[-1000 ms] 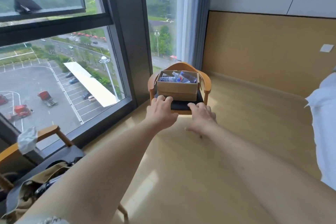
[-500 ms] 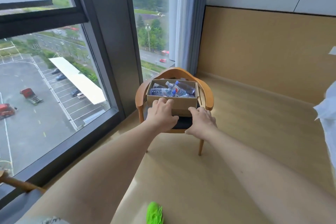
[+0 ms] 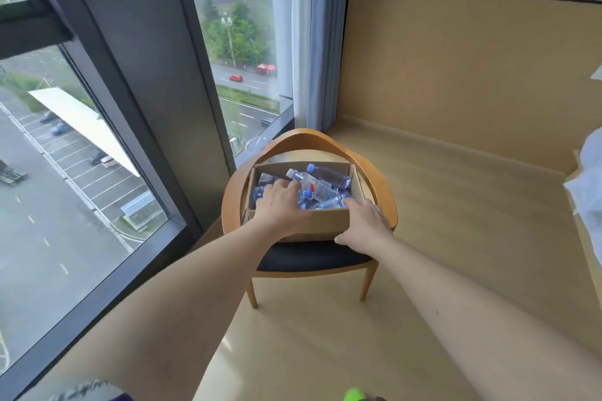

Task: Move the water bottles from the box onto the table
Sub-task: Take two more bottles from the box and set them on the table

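An open cardboard box [image 3: 325, 222] sits on a wooden chair [image 3: 303, 139] with a black seat cushion [image 3: 309, 258]. Several clear water bottles [image 3: 321, 189] with blue labels and caps lie jumbled inside it. My left hand [image 3: 280, 203] reaches over the box's front rim, and its fingers lie on the bottles at the left side. My right hand [image 3: 366, 225] rests on the box's front right corner, with its fingertips at the rim beside a bottle and its thumb against the front wall. Neither hand lifts a bottle. No table is in view.
A tall window with a dark frame [image 3: 136, 127] runs along the left, and a pale curtain [image 3: 314, 42] hangs behind the chair. A wood-panelled wall [image 3: 456, 75] closes the back. White fabric [image 3: 589, 185] shows at the right edge. Something green [image 3: 353, 395] pokes in at the bottom.
I have come closer to the chair and look down into the box. My left hand moved from the front wall in over the bottles, and my right hand shifted to the front right corner.
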Motion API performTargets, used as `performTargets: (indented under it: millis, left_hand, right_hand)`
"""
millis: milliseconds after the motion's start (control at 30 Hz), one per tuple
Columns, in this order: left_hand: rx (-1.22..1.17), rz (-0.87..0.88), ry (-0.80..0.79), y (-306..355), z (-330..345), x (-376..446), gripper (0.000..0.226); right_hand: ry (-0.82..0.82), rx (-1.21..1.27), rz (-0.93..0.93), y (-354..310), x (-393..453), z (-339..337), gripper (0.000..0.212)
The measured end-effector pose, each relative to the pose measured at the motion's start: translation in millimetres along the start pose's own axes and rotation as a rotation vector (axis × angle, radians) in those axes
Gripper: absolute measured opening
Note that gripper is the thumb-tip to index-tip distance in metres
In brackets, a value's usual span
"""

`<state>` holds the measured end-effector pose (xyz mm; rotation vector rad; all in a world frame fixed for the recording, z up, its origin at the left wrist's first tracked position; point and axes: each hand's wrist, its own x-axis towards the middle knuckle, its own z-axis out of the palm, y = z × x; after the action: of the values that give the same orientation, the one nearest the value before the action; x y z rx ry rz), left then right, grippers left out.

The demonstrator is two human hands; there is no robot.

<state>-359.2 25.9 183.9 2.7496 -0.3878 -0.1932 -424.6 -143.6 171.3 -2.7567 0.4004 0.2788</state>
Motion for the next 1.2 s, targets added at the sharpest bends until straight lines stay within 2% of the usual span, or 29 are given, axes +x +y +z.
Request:
performTargets:
  millis: [167,333,467,567,667,767,967,1200]
  left_hand:
    - [0.023,-0.049,-0.041,-13.3,17.6,85.5,0.063]
    - [0.053,-0.081,-0.064,-13.7,31.0,180.2,0.06]
    - [0.039,-0.139,-0.124,-5.7,42.8,259.2,0.045]
    - [-0.001,-0.177,-0.151,-1.7,55.7,303.5,0.047]
    - [-0.043,-0.201,-0.191,-2.8,76.0,329.5,0.043]
    - [-0.046,-0.206,-0.286,-11.4,100.8,348.4,0.05]
    - [-0.054,-0.24,-0.379,-36.9,148.3,387.0,0.058]
    - [0.07,-0.304,-0.436,-54.0,187.0,429.4,0.048]
  right_hand:
    - [-0.023,0.03,0.006,3.0,98.1,6.1,0.087]
    - [-0.097,0.0,-0.013,18.9,201.9,12.6,0.072]
    - [-0.218,-0.023,-0.019,29.9,279.4,21.2,0.075]
    - [-0.321,-0.057,-0.061,34.4,320.1,35.6,0.07]
    - [-0.422,-0.083,-0.092,36.8,345.4,55.0,0.058]
    - [-0.517,-0.113,-0.127,35.3,360.8,75.4,0.044]
    - [-0.649,-0.109,-0.127,39.2,381.8,121.3,0.051]
    - [-0.811,-0.159,-0.096,38.2,395.4,151.1,0.043]
